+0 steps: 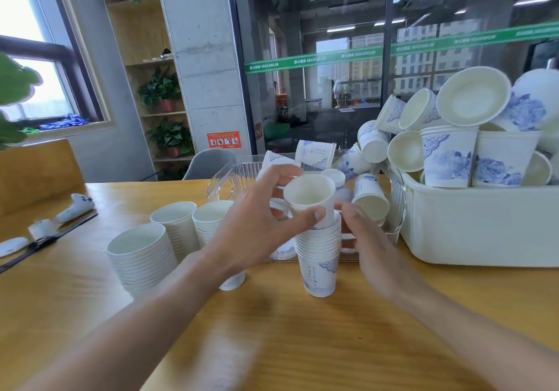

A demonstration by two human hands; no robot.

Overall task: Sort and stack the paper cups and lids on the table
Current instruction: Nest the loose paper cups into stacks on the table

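At the centre of the frame we see the left hand [260,224] gripping a white paper cup [311,198], thumb across its front wall and fingers curled behind, the cup tilted with its open mouth facing us. It sits at the top of a stack of blue-printed cups [319,257] standing on the wooden table [272,345]. Just right of that stack is the right hand [366,239], fingers loosely bent toward the stack's side; we cannot tell whether they touch it or hold anything. To the left of centre stand three more stacks: a wide one [140,254] nearest the left edge, and two narrower ones [177,224] [210,221] behind it, the last partly hidden by the left wrist. Behind the hands lies a clear plastic tray [230,176] with loose cups in it. At the right of the frame a white bin [484,224] is heaped with loose blue-flowered cups [447,158] and a white bowl [473,96] on top.
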